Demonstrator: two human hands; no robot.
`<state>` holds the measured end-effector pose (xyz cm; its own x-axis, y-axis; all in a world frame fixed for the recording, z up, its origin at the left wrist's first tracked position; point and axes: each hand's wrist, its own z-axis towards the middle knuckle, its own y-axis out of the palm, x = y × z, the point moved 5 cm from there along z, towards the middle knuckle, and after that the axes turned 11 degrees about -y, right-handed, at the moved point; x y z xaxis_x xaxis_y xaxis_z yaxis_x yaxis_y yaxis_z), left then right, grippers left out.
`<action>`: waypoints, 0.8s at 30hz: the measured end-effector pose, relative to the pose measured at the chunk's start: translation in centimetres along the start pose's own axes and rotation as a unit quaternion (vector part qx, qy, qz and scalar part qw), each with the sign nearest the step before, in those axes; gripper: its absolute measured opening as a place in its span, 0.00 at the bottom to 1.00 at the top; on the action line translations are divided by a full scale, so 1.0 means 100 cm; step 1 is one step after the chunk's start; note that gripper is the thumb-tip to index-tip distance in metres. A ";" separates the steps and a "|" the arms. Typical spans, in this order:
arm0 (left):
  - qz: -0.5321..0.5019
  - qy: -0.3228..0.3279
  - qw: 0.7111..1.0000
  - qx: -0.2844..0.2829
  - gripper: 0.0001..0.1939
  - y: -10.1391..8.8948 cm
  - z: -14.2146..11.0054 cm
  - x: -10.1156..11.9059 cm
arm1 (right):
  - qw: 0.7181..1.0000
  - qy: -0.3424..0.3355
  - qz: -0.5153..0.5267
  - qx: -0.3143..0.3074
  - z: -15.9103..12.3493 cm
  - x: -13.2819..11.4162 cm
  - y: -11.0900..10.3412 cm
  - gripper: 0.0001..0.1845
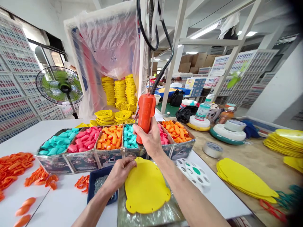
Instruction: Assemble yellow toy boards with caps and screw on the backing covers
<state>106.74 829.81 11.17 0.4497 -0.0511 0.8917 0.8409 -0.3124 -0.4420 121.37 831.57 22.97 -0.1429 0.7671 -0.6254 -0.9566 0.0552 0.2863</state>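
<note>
An orange screwdriver (145,113) is gripped by the right hand (151,138); the yellow panel (146,186), seemingly unfinished, is touched by the left hand (120,171), grip unclear.

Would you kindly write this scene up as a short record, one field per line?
Left hand: at the upper left edge of the yellow plate
Right hand: gripping a red-orange power tool, tip pointing down
Overhead: black cable running to the tool
Small tray: dark blue, holding small metal pieces
Box row: teal, pink and orange plastic parts
Right side: tape roll and stacked yellow sheets
Background left: fan with green blades
</note>
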 end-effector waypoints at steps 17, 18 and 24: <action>0.027 0.002 0.999 0.023 0.18 0.006 -0.003 0.000 | 0.999 0.027 -0.034 0.005 -0.011 0.015 -0.005 0.22; 0.026 0.001 0.999 0.027 0.18 0.006 -0.003 0.000 | 0.999 0.027 -0.035 0.006 -0.011 0.016 -0.006 0.22; 0.017 -0.001 0.999 0.039 0.17 0.006 -0.005 0.001 | 0.999 0.016 -0.050 0.006 -0.014 0.017 -0.007 0.20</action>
<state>107.15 829.17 11.05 0.4794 -0.0596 0.8756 0.8456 -0.2355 -0.4790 121.47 831.92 20.69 -0.0554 0.7369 -0.6738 -0.9633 0.1380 0.2302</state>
